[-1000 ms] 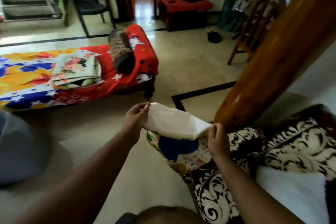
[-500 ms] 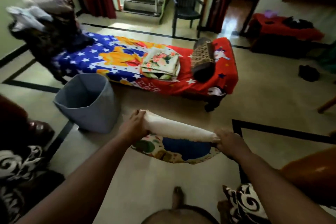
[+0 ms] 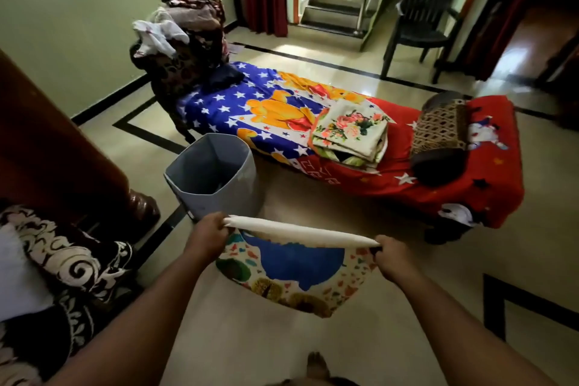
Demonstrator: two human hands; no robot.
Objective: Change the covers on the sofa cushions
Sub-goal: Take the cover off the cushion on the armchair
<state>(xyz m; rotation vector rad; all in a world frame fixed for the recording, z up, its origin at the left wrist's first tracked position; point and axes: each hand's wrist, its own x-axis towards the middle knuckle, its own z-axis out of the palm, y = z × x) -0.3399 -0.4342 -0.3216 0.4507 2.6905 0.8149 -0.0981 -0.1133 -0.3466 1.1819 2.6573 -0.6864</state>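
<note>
Your left hand (image 3: 206,236) and right hand (image 3: 391,257) each pinch one top corner of the printed cushion cover (image 3: 291,273), fingers curled tight round the cloth, so its cream upper edge is pulled taut between them and the blue-and-floral body hangs slack below, clear of the floor. Over the last second you have swung away from the patterned sofa (image 3: 72,263), which was at your right and now sits at your left with a bare white cushion (image 3: 18,276) lying on it. The cover has come with you, held the same way, and now hangs just short of the grey bin (image 3: 216,178) standing open on the floor ahead. That suggests this cover is the one taken off and headed for the bin. Folded floral cloths (image 3: 351,131), perhaps the fresh covers, lie on the cot's bright sheet (image 3: 438,185) beyond.
</note>
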